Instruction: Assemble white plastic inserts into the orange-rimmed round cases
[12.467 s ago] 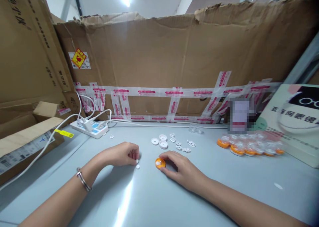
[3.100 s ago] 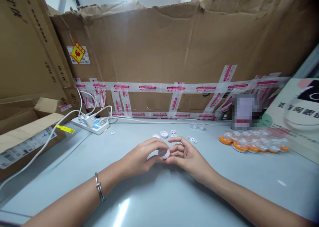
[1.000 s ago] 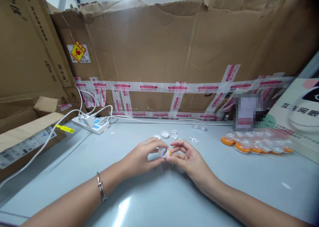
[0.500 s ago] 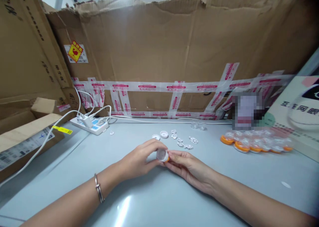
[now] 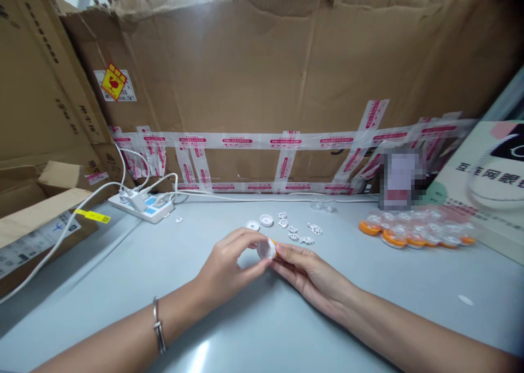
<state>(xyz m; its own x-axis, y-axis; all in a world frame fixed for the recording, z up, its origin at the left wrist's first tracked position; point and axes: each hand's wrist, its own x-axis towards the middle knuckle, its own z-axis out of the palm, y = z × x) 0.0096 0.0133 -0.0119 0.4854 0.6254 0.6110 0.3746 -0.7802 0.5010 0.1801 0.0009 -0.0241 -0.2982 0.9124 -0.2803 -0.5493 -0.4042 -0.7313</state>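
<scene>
Between my two hands, above the grey-blue table, is a small round white-and-orange container [image 5: 267, 249], its round white face turned toward me. My left hand [image 5: 233, 258] pinches its rim, with the fingers over the top and the thumb below. From the right, my right hand [image 5: 309, 269] grips its orange side between thumb and fingers. Just beyond the hands lie two round white caps [image 5: 266, 220], and beside them several small white perforated plastic pieces [image 5: 306, 240]. My fingers hide part of the container.
Several clear-domed containers with orange bases [image 5: 413, 235] stand in a group at right. A white power strip [image 5: 143, 205] with cables sits at back left, near an open cardboard box [image 5: 45, 231]. A large taped cardboard box [image 5: 229, 89] walls off the back. A white oval piece [image 5: 465, 300] lies at right.
The container has turned a little in my hands, showing more of its round white face. Both hands keep their hold. The whole view has shifted slightly.
</scene>
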